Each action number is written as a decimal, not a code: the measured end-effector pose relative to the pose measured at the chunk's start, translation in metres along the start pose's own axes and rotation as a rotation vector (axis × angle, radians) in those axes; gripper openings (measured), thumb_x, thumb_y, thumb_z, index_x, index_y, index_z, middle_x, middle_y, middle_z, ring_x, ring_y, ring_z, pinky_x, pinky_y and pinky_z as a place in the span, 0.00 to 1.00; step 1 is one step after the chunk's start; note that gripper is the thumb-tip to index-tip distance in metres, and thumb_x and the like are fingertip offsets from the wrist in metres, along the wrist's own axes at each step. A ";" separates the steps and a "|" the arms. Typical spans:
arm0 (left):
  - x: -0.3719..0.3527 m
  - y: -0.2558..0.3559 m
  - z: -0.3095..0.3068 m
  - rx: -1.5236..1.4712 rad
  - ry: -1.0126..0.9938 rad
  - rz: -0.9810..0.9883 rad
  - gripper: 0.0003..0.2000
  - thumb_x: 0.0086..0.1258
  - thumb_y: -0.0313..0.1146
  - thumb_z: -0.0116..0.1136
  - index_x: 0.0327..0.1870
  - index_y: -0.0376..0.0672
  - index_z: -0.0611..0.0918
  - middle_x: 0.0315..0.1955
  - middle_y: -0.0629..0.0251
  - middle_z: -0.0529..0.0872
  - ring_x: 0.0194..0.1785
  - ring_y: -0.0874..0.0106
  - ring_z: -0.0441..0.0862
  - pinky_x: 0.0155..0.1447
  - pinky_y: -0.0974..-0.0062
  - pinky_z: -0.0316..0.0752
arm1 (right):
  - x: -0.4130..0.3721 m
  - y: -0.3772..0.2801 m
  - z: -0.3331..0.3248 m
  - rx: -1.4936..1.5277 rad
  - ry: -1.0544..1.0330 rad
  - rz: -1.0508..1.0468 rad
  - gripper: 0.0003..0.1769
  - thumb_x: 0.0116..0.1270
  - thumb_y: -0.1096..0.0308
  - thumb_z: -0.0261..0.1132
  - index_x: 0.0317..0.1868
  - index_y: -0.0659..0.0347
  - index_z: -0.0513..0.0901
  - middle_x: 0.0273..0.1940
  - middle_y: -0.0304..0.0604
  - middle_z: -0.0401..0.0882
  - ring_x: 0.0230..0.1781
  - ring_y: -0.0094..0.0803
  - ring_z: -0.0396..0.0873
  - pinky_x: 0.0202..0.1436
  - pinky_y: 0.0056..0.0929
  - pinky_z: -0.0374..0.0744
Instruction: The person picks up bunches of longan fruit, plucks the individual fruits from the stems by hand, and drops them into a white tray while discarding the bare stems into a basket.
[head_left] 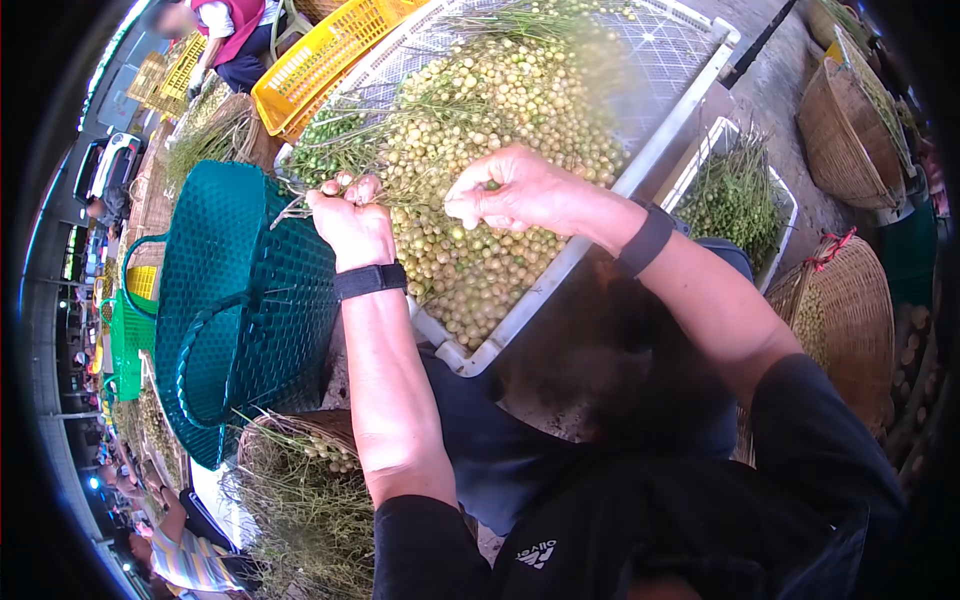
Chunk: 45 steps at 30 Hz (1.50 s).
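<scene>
My left hand [350,212] is closed around the stems of a fruit sprig [292,208] at the near left side of the white plastic tray [632,178]. To its right, my right hand [515,192] hovers over the tray with thumb and fingers pinched together. A bit of green shows between those fingers, perhaps a fruit; I cannot make it out clearly. Round yellow-green fruits [470,90] lie heaped in the tray beneath both hands. Thin stems and a bunch of greener fruits [335,140] rest along the heap's left side.
A teal woven basket [215,260] stands left of the tray, with a yellow crate [320,60] behind. Cut stems [300,510] fill a basket at lower left. On the right are a white crate of stems [735,195] and wicker baskets [845,325]. Another person [235,35] sits at upper left.
</scene>
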<state>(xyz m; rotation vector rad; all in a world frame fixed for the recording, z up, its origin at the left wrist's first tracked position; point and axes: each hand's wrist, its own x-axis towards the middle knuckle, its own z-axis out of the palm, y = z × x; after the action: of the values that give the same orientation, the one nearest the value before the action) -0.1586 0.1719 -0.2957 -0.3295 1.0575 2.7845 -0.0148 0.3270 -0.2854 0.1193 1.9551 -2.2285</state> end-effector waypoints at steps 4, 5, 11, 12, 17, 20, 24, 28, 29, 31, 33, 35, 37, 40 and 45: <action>-0.001 -0.003 0.003 0.033 0.026 0.027 0.17 0.76 0.38 0.27 0.23 0.46 0.62 0.19 0.66 0.64 0.20 0.74 0.57 0.22 0.80 0.59 | 0.000 0.004 -0.004 0.048 -0.175 -0.017 0.12 0.65 0.64 0.61 0.41 0.66 0.80 0.27 0.37 0.76 0.18 0.13 0.62 0.17 0.13 0.58; -0.001 -0.003 0.003 0.033 0.028 0.027 0.17 0.76 0.38 0.27 0.23 0.46 0.62 0.19 0.66 0.64 0.20 0.74 0.57 0.22 0.80 0.59 | 0.001 0.005 -0.004 0.048 -0.176 -0.015 0.12 0.65 0.64 0.61 0.41 0.66 0.80 0.27 0.37 0.76 0.18 0.13 0.62 0.17 0.13 0.58; 0.002 -0.001 -0.001 0.007 -0.004 -0.011 0.16 0.75 0.35 0.28 0.23 0.46 0.62 0.19 0.66 0.64 0.20 0.74 0.56 0.21 0.80 0.59 | -0.001 0.003 -0.008 0.174 -0.309 -0.060 0.11 0.69 0.68 0.55 0.44 0.67 0.78 0.30 0.37 0.75 0.20 0.13 0.61 0.17 0.12 0.57; 0.003 0.000 -0.001 -0.013 0.000 -0.023 0.16 0.75 0.35 0.28 0.23 0.46 0.62 0.19 0.66 0.63 0.20 0.74 0.56 0.21 0.80 0.58 | -0.001 0.003 -0.009 0.167 -0.324 -0.046 0.12 0.69 0.68 0.55 0.45 0.68 0.78 0.31 0.38 0.75 0.20 0.13 0.60 0.17 0.12 0.57; 0.014 0.009 -0.010 -0.077 -0.041 -0.054 0.17 0.76 0.38 0.27 0.23 0.46 0.61 0.19 0.65 0.62 0.20 0.73 0.55 0.21 0.79 0.58 | 0.000 0.004 -0.013 0.239 -0.332 0.037 0.12 0.69 0.66 0.56 0.43 0.68 0.78 0.32 0.38 0.75 0.19 0.13 0.59 0.16 0.11 0.56; 0.023 0.014 -0.017 -0.122 -0.036 -0.020 0.20 0.76 0.43 0.24 0.23 0.45 0.61 0.20 0.63 0.62 0.20 0.71 0.55 0.23 0.77 0.57 | 0.001 0.002 -0.016 0.334 -0.400 0.080 0.12 0.67 0.65 0.59 0.41 0.66 0.78 0.30 0.36 0.75 0.18 0.12 0.59 0.15 0.12 0.55; 0.023 0.016 -0.020 -0.143 -0.050 -0.017 0.20 0.77 0.43 0.24 0.23 0.45 0.61 0.21 0.62 0.62 0.21 0.70 0.56 0.23 0.77 0.58 | 0.002 0.009 -0.005 0.080 -0.151 0.162 0.16 0.62 0.57 0.65 0.33 0.64 0.80 0.25 0.33 0.73 0.17 0.13 0.61 0.15 0.12 0.55; 0.017 0.011 -0.011 -0.121 0.015 -0.013 0.20 0.76 0.43 0.24 0.22 0.46 0.62 0.19 0.64 0.62 0.19 0.72 0.56 0.22 0.78 0.58 | 0.007 0.019 0.007 -0.102 -0.044 0.151 0.20 0.57 0.50 0.69 0.28 0.61 0.81 0.21 0.33 0.73 0.17 0.15 0.64 0.16 0.15 0.59; 0.015 0.009 -0.009 -0.119 0.041 -0.014 0.20 0.76 0.42 0.25 0.22 0.46 0.62 0.18 0.65 0.62 0.19 0.73 0.56 0.22 0.78 0.58 | 0.007 0.018 0.009 -0.151 0.011 0.140 0.19 0.57 0.50 0.69 0.28 0.60 0.82 0.21 0.33 0.74 0.17 0.15 0.65 0.16 0.16 0.61; 0.012 0.005 -0.007 -0.117 0.043 -0.006 0.20 0.76 0.41 0.25 0.21 0.46 0.62 0.17 0.65 0.62 0.18 0.73 0.56 0.22 0.78 0.58 | 0.014 0.030 0.009 -0.188 0.079 0.118 0.18 0.58 0.51 0.68 0.29 0.60 0.82 0.20 0.33 0.73 0.17 0.16 0.65 0.17 0.16 0.62; 0.013 0.004 -0.008 -0.114 0.045 0.001 0.19 0.76 0.40 0.26 0.21 0.46 0.63 0.17 0.66 0.61 0.18 0.74 0.55 0.22 0.79 0.58 | 0.014 0.032 0.008 -0.224 0.147 0.095 0.18 0.58 0.52 0.68 0.30 0.60 0.83 0.20 0.33 0.73 0.17 0.17 0.66 0.17 0.16 0.62; 0.018 0.009 -0.013 -0.159 -0.001 -0.036 0.17 0.75 0.36 0.27 0.22 0.46 0.62 0.18 0.65 0.62 0.18 0.73 0.56 0.22 0.79 0.58 | 0.007 0.024 0.008 -0.049 0.078 -0.015 0.15 0.60 0.56 0.67 0.33 0.62 0.83 0.22 0.33 0.74 0.16 0.15 0.64 0.16 0.14 0.60; 0.016 0.015 -0.013 -0.168 0.026 -0.028 0.15 0.74 0.33 0.27 0.22 0.46 0.62 0.19 0.65 0.62 0.20 0.73 0.58 0.23 0.79 0.58 | 0.001 0.013 0.003 0.006 -0.001 0.005 0.14 0.61 0.58 0.66 0.35 0.62 0.83 0.23 0.33 0.74 0.16 0.13 0.63 0.16 0.14 0.58; 0.015 0.018 -0.016 -0.186 0.032 -0.019 0.12 0.71 0.27 0.27 0.23 0.45 0.61 0.22 0.65 0.63 0.23 0.73 0.61 0.25 0.80 0.58 | -0.002 0.009 -0.002 0.094 -0.137 0.016 0.12 0.63 0.62 0.64 0.38 0.64 0.81 0.24 0.33 0.74 0.16 0.12 0.61 0.16 0.12 0.56; 0.020 0.020 -0.020 -0.099 0.066 0.045 0.10 0.65 0.18 0.29 0.26 0.46 0.60 0.24 0.66 0.64 0.26 0.75 0.62 0.28 0.83 0.59 | -0.005 0.003 -0.003 0.159 -0.310 0.063 0.11 0.65 0.64 0.61 0.39 0.65 0.80 0.26 0.34 0.74 0.17 0.12 0.61 0.15 0.11 0.55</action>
<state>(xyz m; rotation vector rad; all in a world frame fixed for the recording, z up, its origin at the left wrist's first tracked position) -0.1789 0.1444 -0.3024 -0.4164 0.9541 2.8913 -0.0092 0.3297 -0.2879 -0.1349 1.5941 -2.2048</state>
